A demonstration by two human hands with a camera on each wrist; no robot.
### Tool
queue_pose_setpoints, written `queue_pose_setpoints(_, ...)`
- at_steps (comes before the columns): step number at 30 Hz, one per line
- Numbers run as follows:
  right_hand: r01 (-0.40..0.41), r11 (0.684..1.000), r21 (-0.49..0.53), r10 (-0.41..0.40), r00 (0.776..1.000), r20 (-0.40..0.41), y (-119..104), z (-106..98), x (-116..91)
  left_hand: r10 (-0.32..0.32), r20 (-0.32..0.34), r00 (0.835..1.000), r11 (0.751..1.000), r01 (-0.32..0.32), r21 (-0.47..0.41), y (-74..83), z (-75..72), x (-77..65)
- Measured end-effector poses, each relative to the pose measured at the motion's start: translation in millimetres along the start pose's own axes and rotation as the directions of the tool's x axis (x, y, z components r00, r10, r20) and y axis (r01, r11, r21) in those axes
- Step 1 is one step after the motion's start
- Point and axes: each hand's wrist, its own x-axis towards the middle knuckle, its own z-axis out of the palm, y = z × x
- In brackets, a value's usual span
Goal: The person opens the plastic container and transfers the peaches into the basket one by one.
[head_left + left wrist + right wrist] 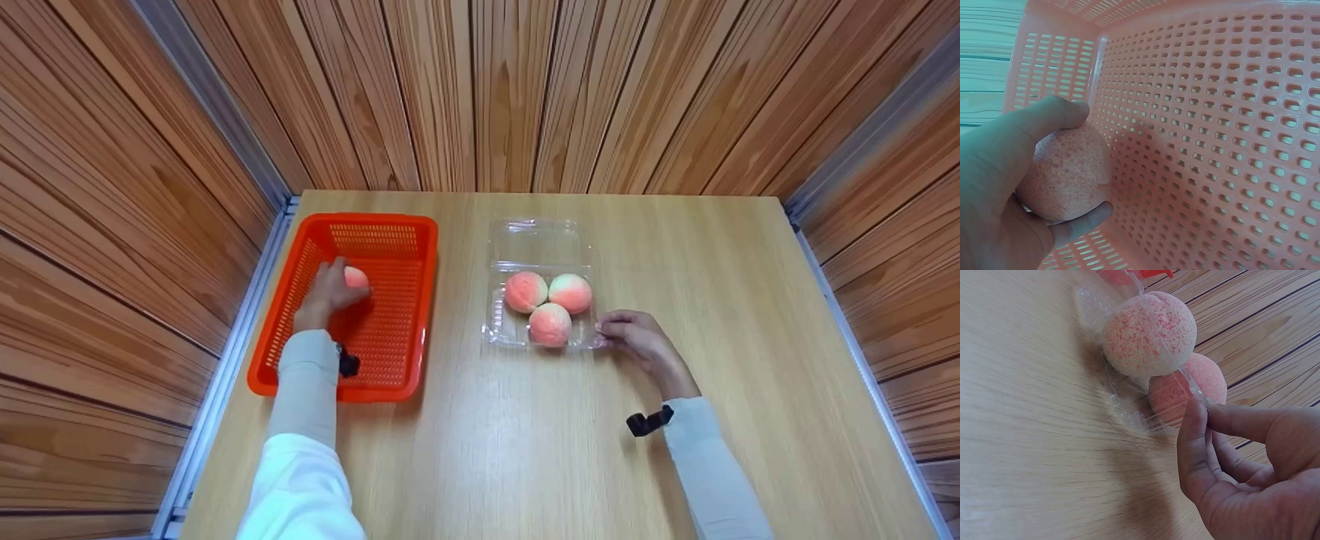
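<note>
Inside the orange plastic basket (431, 300), my left hand (330, 291) grips a pink peach (356, 277). Seen from the left wrist, thumb and fingers curl round the peach (1069, 174) close over the perforated floor. A clear plastic clamshell box (536, 241) lies with its lid laid back, on the table right of the basket. Three pink and cream peaches (550, 325) sit together in its near half. My right hand (641, 341) pinches the box's near right corner; in the right wrist view, thumb and forefinger hold the clear rim (1196, 391) beside two peaches (1150, 334).
The wooden table (487, 442) is bounded by wood-plank walls (510, 97) at the back and both sides. Metal rails (225, 375) run along its left and right edges. A small black wrist camera (649, 421) juts from the right cuff.
</note>
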Motion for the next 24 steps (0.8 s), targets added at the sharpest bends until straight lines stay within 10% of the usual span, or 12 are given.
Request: queue_pose_setpoints(24,-0.015,1.000,0.005,0.015,1.000,-0.013,0.0,0.8,0.5,-0.036,0.042,0.998,0.995,0.039,-0.087,-3.0,5.2,-0.9)
